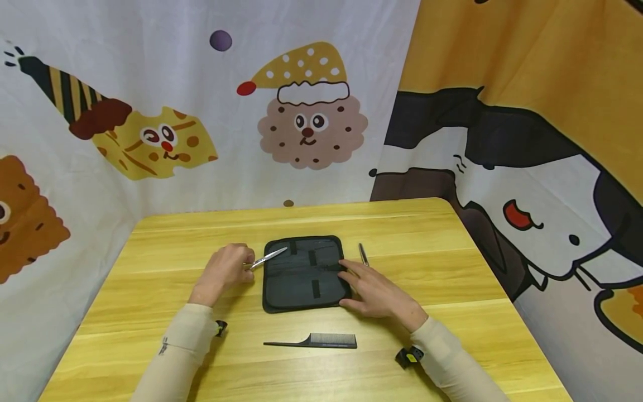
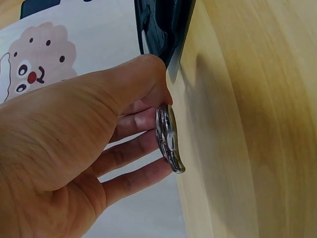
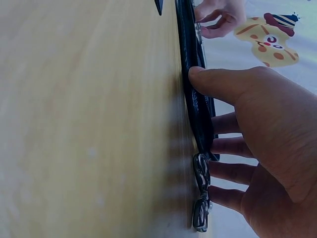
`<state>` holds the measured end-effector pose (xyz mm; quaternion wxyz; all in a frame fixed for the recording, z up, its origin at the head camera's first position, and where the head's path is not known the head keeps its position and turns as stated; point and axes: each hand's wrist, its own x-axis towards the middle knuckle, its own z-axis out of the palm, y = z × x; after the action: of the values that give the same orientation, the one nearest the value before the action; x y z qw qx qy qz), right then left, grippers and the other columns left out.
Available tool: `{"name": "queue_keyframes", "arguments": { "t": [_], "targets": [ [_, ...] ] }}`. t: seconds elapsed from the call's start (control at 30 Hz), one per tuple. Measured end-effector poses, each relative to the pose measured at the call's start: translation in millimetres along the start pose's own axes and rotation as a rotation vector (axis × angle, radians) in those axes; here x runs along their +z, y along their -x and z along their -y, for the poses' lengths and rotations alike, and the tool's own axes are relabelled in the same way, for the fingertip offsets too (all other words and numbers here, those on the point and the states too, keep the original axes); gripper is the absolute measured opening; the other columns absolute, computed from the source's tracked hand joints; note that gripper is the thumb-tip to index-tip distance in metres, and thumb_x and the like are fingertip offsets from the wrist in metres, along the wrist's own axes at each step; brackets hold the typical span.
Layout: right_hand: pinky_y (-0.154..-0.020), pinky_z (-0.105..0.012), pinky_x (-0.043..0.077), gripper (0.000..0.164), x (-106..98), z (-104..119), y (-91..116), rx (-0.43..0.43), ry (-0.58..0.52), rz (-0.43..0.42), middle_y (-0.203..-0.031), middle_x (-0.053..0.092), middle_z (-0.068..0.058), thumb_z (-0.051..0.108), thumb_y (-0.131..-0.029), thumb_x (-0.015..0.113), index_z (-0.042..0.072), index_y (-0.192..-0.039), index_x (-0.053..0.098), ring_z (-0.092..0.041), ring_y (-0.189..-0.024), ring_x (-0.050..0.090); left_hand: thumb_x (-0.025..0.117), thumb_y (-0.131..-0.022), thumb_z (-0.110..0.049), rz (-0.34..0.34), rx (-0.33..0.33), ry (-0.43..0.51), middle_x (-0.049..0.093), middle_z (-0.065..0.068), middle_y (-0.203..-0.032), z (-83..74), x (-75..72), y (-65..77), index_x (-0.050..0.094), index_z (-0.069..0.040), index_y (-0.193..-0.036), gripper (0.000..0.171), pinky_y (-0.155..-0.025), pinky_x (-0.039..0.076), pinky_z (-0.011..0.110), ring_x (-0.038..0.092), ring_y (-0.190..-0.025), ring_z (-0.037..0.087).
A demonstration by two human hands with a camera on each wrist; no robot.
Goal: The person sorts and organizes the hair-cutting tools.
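Note:
My left hand (image 1: 225, 272) pinches a pair of silver scissors (image 1: 270, 258) by the handles, whose metal loops (image 2: 169, 141) show below the thumb in the left wrist view. Its blades point right, over the upper left part of a flat black zip case (image 1: 288, 290). With fingers spread and fairly straight, my right hand (image 1: 379, 293) touches the case's right edge, the thumb (image 3: 213, 82) at the near side. Beyond those fingers lies a second pair of scissors (image 1: 363, 254), its handles (image 3: 201, 191) close to the fingertips in the right wrist view.
A black tail comb (image 1: 321, 341) lies on the wooden table (image 1: 166, 251) in front of the case, teeth facing away. Dark elastic strips (image 1: 315, 288) cross the case's inside. Behind the table hangs a cartoon-printed curtain (image 1: 201, 100).

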<state>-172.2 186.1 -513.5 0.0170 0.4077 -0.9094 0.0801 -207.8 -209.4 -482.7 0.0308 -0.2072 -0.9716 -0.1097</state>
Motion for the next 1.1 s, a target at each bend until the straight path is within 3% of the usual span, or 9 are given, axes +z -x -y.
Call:
{"name": "queue_keyframes", "arguments": {
  "t": [0.27, 0.47, 0.63, 0.87, 1.1],
  "targets": [
    [-0.117, -0.05, 0.035, 0.071, 0, 0, 0, -0.002, -0.008, -0.003, -0.16, 0.037, -0.022, 0.054, -0.098, 0.063, 0.001, -0.145, 0.058, -0.032, -0.144, 0.034, 0.09, -0.063, -0.012, 0.002, 0.019, 0.02, 0.069, 0.003, -0.08, -0.1, 1.8, -3.0, 0.076, -0.009, -0.078, 0.021, -0.059, 0.053, 0.035, 0.056, -0.066, 0.018],
    [-0.116, -0.049, 0.036, 0.071, 1, -1, 0, 0.0, 0.002, -0.002, -0.16, 0.037, -0.021, 0.054, -0.098, 0.062, 0.001, -0.145, 0.059, -0.031, -0.145, 0.034, 0.087, -0.064, -0.008, 0.001, 0.031, 0.034, 0.066, 0.003, -0.077, 0.6, 2.7, -6.6, 0.074, -0.012, -0.073, 0.016, -0.057, 0.047, 0.032, 0.052, -0.064, 0.018],
    [-0.117, -0.048, 0.035, 0.071, 1, -1, 0, 0.003, -0.001, -0.002, -0.16, 0.037, -0.02, 0.054, -0.098, 0.062, 0.002, -0.146, 0.059, -0.03, -0.145, 0.033, 0.081, -0.065, -0.003, -0.019, 0.086, 0.063, 0.066, 0.005, -0.077, 1.4, 4.0, -11.1, 0.073, -0.014, -0.07, 0.015, -0.055, 0.045, 0.031, 0.05, -0.063, 0.017],
    [-0.117, -0.048, 0.035, 0.071, 1, -1, 0, 0.009, -0.007, 0.004, -0.161, 0.036, -0.02, 0.055, -0.098, 0.061, 0.002, -0.146, 0.058, -0.029, -0.145, 0.033, 0.08, -0.071, 0.004, -0.011, 0.129, 0.11, 0.073, 0.007, -0.089, -1.3, 5.6, -17.3, 0.082, -0.009, -0.084, 0.018, -0.067, 0.057, 0.036, 0.064, -0.076, 0.02],
    [-0.117, -0.048, 0.035, 0.071, 1, -1, 0, 0.011, -0.007, 0.005, -0.161, 0.036, -0.019, 0.056, -0.098, 0.061, 0.003, -0.146, 0.059, -0.029, -0.145, 0.033, 0.082, -0.078, 0.001, -0.021, 0.177, 0.098, 0.074, 0.012, -0.099, -5.7, 7.1, -25.1, 0.084, -0.003, -0.098, 0.02, -0.077, 0.06, 0.04, 0.068, -0.088, 0.025]
  ]
}}
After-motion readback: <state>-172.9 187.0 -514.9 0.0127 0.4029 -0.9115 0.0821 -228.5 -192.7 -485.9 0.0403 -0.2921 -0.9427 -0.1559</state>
